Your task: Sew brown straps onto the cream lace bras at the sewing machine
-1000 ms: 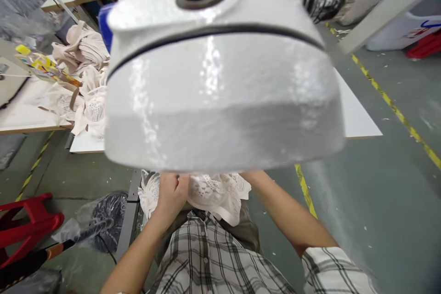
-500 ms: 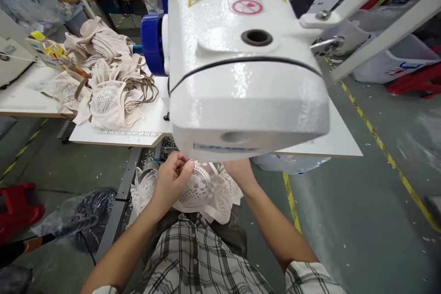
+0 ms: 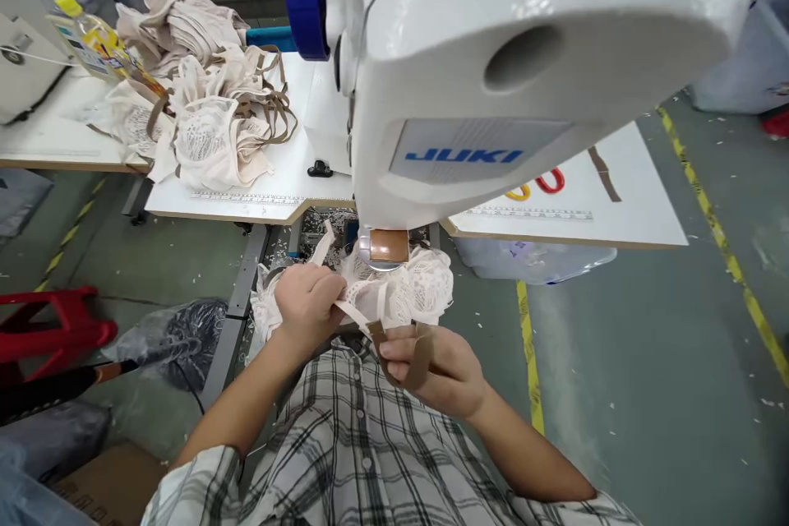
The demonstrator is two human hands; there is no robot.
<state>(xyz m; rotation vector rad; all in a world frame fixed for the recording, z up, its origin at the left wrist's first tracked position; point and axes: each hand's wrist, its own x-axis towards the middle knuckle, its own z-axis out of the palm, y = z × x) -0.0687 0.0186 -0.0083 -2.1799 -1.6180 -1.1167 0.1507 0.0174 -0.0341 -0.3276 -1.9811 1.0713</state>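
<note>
Under the head of the white sewing machine (image 3: 456,99) lies a cream lace bra (image 3: 400,296), partly hidden by the machine and my hands. My left hand (image 3: 308,300) is closed on the bra's pale strap (image 3: 354,314), one end of which sticks up above the fist. Nearer my body, my right hand (image 3: 440,366) pinches a brown strap (image 3: 421,357) that curls in a loop around the fingers. The brown strap meets the pale one between the two hands.
On the tabletop to the left rest a heap of cream bras (image 3: 209,140) with brown straps and a bottle with a yellow cap (image 3: 102,37). A loose brown strip (image 3: 604,174) lies on the right tabletop (image 3: 641,205). A red stool (image 3: 55,329) stands at left.
My right hand has come out from beside the machine toward my body and now holds a brown strap. My left hand has closed into a fist on the pale strap. The view has tilted downward.
</note>
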